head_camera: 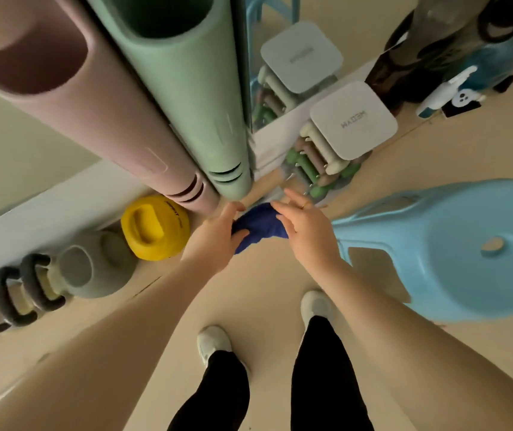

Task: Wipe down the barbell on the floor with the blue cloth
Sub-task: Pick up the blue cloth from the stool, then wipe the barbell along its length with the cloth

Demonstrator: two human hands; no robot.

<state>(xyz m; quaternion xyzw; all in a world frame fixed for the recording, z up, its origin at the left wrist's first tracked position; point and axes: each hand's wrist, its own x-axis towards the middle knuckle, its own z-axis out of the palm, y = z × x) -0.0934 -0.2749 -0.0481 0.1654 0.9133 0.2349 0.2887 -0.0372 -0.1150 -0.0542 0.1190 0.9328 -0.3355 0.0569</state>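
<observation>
Beige floor (264, 275) crowded with weights: both your hands, left (217, 241) and right (306, 231), grip the bunched dark-blue cloth (259, 227); stooping, you risk bumping the light-blue plastic stool (454, 247).

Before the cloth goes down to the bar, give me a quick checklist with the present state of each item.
1. Crumpled dark blue cloth in hand: ok, the left hand and the right hand both hold it.
2. Cloth off the floor: ok, it hangs between the hands.
3. Barbell located: cannot tell, no long bar plainly shows; only the grey-ringed weights at the wall.
4. Standing room: ok, both white shoes are on bare beige floor.
5. Clearance on the right: not ok, the light blue plastic stool sits close beside the right arm.
6. Clearance ahead: not ok, the yellow kettlebell and two upright rolled mats crowd the hands.
</observation>
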